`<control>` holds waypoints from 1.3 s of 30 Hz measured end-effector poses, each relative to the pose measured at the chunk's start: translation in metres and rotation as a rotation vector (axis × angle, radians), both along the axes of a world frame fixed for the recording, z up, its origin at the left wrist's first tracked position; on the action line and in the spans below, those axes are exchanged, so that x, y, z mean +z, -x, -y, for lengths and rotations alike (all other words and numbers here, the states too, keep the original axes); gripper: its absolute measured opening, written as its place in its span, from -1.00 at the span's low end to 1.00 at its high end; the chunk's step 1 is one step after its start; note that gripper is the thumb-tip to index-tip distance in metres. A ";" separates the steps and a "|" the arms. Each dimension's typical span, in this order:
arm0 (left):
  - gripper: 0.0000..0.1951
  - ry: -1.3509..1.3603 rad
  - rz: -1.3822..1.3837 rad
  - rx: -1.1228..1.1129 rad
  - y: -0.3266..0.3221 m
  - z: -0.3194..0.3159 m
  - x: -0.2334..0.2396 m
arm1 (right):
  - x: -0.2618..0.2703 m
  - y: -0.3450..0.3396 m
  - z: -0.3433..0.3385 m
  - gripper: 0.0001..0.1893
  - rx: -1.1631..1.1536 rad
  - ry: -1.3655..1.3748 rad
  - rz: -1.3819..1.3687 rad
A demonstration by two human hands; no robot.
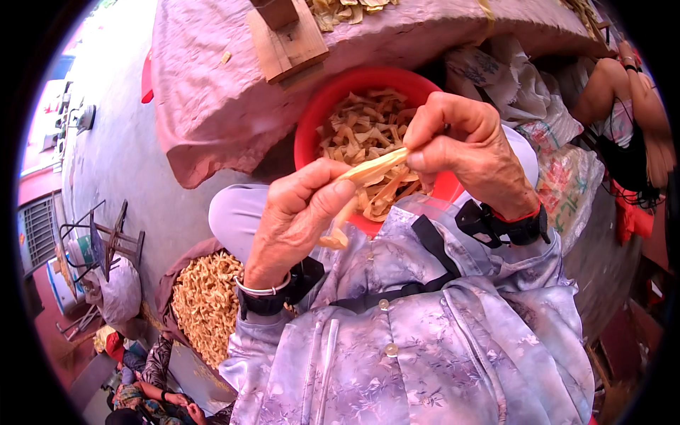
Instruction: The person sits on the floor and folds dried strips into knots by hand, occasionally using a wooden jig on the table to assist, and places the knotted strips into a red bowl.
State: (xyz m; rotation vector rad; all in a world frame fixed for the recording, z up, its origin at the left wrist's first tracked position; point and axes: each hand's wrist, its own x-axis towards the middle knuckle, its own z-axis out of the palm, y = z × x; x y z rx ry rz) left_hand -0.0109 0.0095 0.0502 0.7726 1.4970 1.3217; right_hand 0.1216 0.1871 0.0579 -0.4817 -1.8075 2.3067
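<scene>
A pale yellow, dried-looking plant strip (378, 166) is stretched between my two hands. My left hand (303, 212) pinches one end between thumb and forefinger, and a loose tail (336, 236) hangs below that hand. At the other end, the thumb and forefinger of my right hand (462, 143) are closed on the strip. Directly beneath is a red plastic basin (307, 130), set between my knees. It holds a heap of similar tan strips (366, 125), partly hidden by my hands.
A pink-covered table (212, 106) bears a wooden block stand (289, 48) and more strips (345, 10). Beside my left leg, a cloth-lined container (166, 297) holds many small knotted pieces (207, 303). Woven plastic sacks (566, 180) lie right. Other people sit at right (627, 106) and lower left (159, 396).
</scene>
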 end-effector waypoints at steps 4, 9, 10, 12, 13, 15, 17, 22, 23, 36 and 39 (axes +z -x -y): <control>-0.90 -0.090 -0.405 -0.078 0.012 0.000 0.013 | 0.006 -0.006 -0.002 -0.74 0.154 0.108 0.100; -0.90 -0.230 -0.578 -0.134 0.013 -0.007 0.009 | 0.003 -0.002 0.014 -0.67 0.190 0.302 0.229; -0.89 -0.251 -0.608 -0.174 0.014 -0.008 0.007 | -0.004 -0.006 0.013 -0.70 0.298 0.361 0.255; -0.87 -0.269 -0.638 -0.214 0.015 -0.008 -0.002 | -0.004 -0.009 0.018 -0.78 0.376 0.388 0.343; -0.86 -0.295 -0.605 -0.213 0.015 -0.006 -0.011 | -0.008 -0.012 0.020 -0.78 0.377 0.391 0.342; -0.85 -0.320 -0.571 -0.215 0.015 -0.003 -0.012 | -0.017 -0.017 0.022 -0.82 0.304 0.613 0.293; -0.81 0.072 0.024 -0.149 0.009 0.004 -0.004 | -0.012 -0.021 0.025 -0.81 0.265 0.692 0.260; -0.72 -0.005 0.136 0.026 -0.003 0.016 -0.023 | -0.012 -0.024 0.028 -0.77 0.071 0.970 -0.032; -0.72 -0.004 0.136 0.026 -0.004 0.016 -0.025 | -0.013 -0.024 0.028 -0.75 0.008 1.004 -0.096; -0.79 0.107 0.155 0.422 -0.030 -0.008 -0.042 | -0.028 0.000 0.046 -0.85 -0.078 0.858 -0.105; -0.80 0.075 0.105 0.399 -0.030 -0.010 -0.042 | -0.028 0.008 0.056 -0.89 -0.020 0.280 0.142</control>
